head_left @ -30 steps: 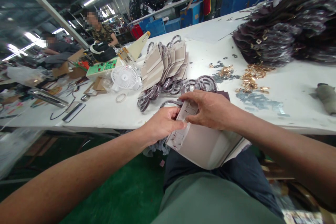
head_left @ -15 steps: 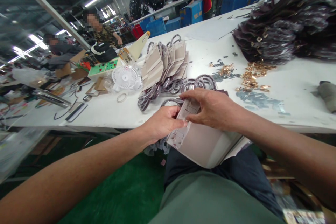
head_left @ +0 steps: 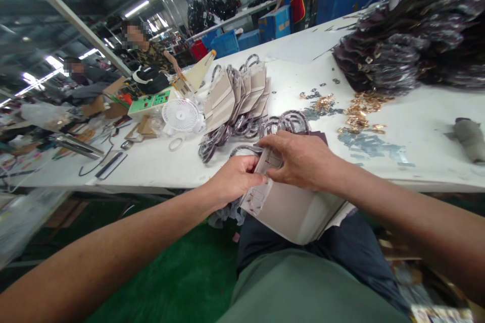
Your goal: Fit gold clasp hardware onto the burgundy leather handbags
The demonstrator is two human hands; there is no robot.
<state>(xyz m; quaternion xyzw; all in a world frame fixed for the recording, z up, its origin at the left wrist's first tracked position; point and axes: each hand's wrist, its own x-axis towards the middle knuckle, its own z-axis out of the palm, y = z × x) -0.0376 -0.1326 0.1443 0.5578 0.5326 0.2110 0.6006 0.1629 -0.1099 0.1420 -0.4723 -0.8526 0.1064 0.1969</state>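
Note:
A beige bag panel with a dark wrapped handle at its far edge rests across my lap, leaning at the table's edge. My left hand pinches its upper left edge, thumb on the near face. My right hand grips the same top strip, fingers over the far edge and thumb pressed close to the left thumb. Small marked outlines and slits show on the strip beside both thumbs. Whatever small part may lie between the thumbs is too small to make out.
On the white table stand a pile of beige bag panels with wrapped handles and a small white fan. Gold metal fittings and grey metal plates lie to the right, before a heap of dark bags. Co-workers are farther back.
Both hands stay on the panel's top strip with nearly the same grip; the thumbs shift very slightly left. The view has tilted a little.

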